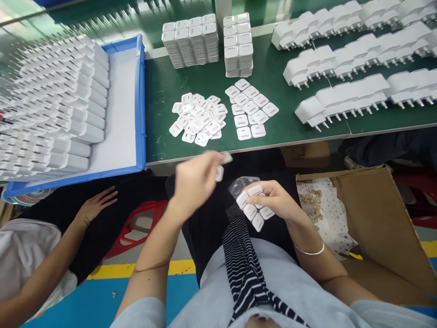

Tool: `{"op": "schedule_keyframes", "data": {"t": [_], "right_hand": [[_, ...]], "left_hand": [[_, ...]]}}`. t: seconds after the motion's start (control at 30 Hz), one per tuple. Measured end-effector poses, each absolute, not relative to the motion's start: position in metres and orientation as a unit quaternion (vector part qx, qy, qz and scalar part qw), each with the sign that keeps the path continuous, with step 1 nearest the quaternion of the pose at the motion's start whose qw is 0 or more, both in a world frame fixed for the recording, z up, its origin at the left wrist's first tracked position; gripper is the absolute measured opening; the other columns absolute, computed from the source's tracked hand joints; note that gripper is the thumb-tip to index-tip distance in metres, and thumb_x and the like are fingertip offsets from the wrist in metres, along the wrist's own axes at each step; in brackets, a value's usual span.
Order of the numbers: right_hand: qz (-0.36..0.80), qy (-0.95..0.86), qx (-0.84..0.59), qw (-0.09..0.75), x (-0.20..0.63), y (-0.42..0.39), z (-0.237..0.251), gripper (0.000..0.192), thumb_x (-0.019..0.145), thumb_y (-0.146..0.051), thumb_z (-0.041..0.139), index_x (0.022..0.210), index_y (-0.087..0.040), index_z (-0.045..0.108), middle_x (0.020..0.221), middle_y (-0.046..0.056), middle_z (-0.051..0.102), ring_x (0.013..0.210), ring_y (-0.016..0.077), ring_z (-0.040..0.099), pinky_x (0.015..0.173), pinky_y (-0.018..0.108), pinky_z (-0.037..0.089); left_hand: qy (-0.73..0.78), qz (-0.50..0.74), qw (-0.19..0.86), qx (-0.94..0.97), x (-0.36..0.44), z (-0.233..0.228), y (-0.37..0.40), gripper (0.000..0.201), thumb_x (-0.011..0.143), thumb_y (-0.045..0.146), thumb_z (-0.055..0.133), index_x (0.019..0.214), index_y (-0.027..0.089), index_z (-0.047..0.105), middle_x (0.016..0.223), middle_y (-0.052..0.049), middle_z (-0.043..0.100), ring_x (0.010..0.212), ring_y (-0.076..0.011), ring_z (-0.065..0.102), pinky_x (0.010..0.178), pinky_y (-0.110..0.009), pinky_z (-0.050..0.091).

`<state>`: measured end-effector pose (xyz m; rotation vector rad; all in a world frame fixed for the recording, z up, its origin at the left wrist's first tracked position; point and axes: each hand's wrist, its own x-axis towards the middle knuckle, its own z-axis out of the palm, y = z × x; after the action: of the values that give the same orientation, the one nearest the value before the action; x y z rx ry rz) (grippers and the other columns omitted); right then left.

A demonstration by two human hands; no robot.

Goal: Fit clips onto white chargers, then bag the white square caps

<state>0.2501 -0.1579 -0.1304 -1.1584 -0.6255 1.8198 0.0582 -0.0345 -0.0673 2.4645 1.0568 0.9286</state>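
Observation:
Just off the table's front edge, my left hand (194,182) is raised and a little blurred, its fingers closed on a couple of small white rounded plates (219,173). Over my lap, my right hand (273,198) grips a sheet of white rounded plates (258,222) with dark print, the thumb lying across it. Clear plastic (237,186) shows at the sheet's upper left side. On the green table, a loose heap of similar plates (198,118) lies beyond my left hand. Several sheets of joined plates (251,108) lie beside that heap, overlapping.
Two stacks of plate sheets (191,43) stand at the back. White plug adapters (358,95) fill rows at right; more white housings (75,123) with pins crowd a blue tray (141,105). An open cardboard box (375,218) stands at my right. A co-worker's hand (97,203) rests at left.

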Motion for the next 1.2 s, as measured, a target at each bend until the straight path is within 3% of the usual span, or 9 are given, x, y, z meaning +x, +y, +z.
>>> {"op": "schedule_keyframes", "data": {"t": [0.1,0.3,0.43,0.53,0.63,0.8,0.93,1.07,1.2], "right_hand": [[0.731,-0.23,-0.48,0.427,0.257,-0.163,-0.137,0.022,0.071,-0.029,0.082,0.083,-0.013,0.074,0.07,0.006,0.075,0.054,0.0141,0.067,0.048,0.021,0.052],[0.712,-0.213,-0.5,0.446,0.245,-0.16,-0.148,0.025,0.068,-0.032,0.084,0.083,-0.015,0.073,0.071,0.002,0.074,0.059,0.0138,0.067,0.051,0.022,0.053],[0.702,-0.221,-0.499,0.457,0.24,-0.155,-0.151,0.025,0.069,-0.032,0.084,0.084,-0.015,0.073,0.074,0.002,0.075,0.062,0.0142,0.068,0.055,0.023,0.054],[0.692,-0.221,-0.496,0.475,0.241,-0.152,-0.151,0.025,0.069,-0.031,0.084,0.086,-0.017,0.072,0.075,0.002,0.075,0.063,0.0144,0.069,0.056,0.023,0.055],[0.687,-0.223,-0.494,0.484,0.242,-0.148,-0.149,0.025,0.071,-0.032,0.083,0.088,-0.017,0.072,0.077,0.002,0.075,0.063,0.0151,0.069,0.055,0.024,0.055],[0.69,-0.22,-0.476,0.499,0.239,-0.144,-0.139,0.026,0.071,-0.032,0.083,0.09,-0.018,0.072,0.078,0.002,0.076,0.065,0.0158,0.071,0.056,0.025,0.056],[0.687,-0.218,-0.459,0.519,0.232,-0.143,-0.133,0.026,0.068,-0.031,0.085,0.086,-0.017,0.072,0.075,0.001,0.074,0.064,0.0139,0.068,0.058,0.023,0.055],[0.672,-0.237,-0.464,0.527,0.226,-0.143,-0.132,0.023,0.069,-0.032,0.084,0.082,-0.017,0.072,0.071,-0.001,0.071,0.061,0.0113,0.064,0.057,0.021,0.051],[0.683,-0.267,-0.46,0.5,0.227,-0.145,-0.13,0.023,0.073,-0.033,0.08,0.089,-0.018,0.074,0.082,0.001,0.074,0.073,0.0152,0.067,0.066,0.026,0.054]], "left_hand": [[0.476,0.317,0.007,0.82,0.05,-0.057,0.008,0.027,0.099,0.031,0.046,0.083,0.019,0.063,0.064,-0.003,0.06,0.064,-0.0159,0.058,0.067,-0.029,0.042],[0.497,0.139,-0.025,0.856,0.084,-0.058,0.089,0.027,0.097,0.025,0.046,0.074,0.017,0.057,0.067,-0.005,0.055,0.084,-0.0216,0.061,0.087,-0.037,0.042],[0.501,0.075,-0.036,0.862,0.105,-0.062,0.101,0.033,0.096,0.036,0.05,0.072,0.015,0.059,0.07,-0.005,0.057,0.084,-0.0229,0.061,0.08,-0.036,0.044],[0.535,0.115,-0.037,0.836,0.107,-0.059,0.095,0.043,0.096,0.049,0.048,0.073,0.016,0.061,0.068,-0.004,0.057,0.079,-0.0203,0.059,0.074,-0.033,0.043],[0.504,0.19,-0.044,0.842,0.102,-0.052,0.063,0.042,0.101,0.046,0.039,0.095,0.015,0.066,0.074,-0.006,0.062,0.076,-0.0193,0.06,0.071,-0.033,0.041],[0.306,0.224,0.059,0.923,0.086,-0.053,-0.025,0.032,0.098,0.035,0.048,0.122,0.017,0.061,0.096,-0.007,0.067,0.085,-0.0175,0.063,0.071,-0.03,0.047],[0.256,0.254,0.06,0.931,0.071,-0.07,-0.064,0.032,0.092,0.024,0.058,0.123,0.016,0.06,0.109,-0.012,0.066,0.096,-0.0218,0.062,0.077,-0.034,0.051],[0.223,0.191,0.094,0.951,0.062,-0.087,-0.075,0.035,0.092,0.032,0.06,0.122,0.015,0.061,0.117,-0.013,0.067,0.102,-0.027,0.06,0.081,-0.04,0.052],[0.259,0.144,0.242,0.924,0.056,-0.091,-0.073,0.041,0.093,0.041,0.058,0.128,0.019,0.059,0.119,-0.01,0.068,0.104,-0.0227,0.062,0.088,-0.04,0.052]]}}
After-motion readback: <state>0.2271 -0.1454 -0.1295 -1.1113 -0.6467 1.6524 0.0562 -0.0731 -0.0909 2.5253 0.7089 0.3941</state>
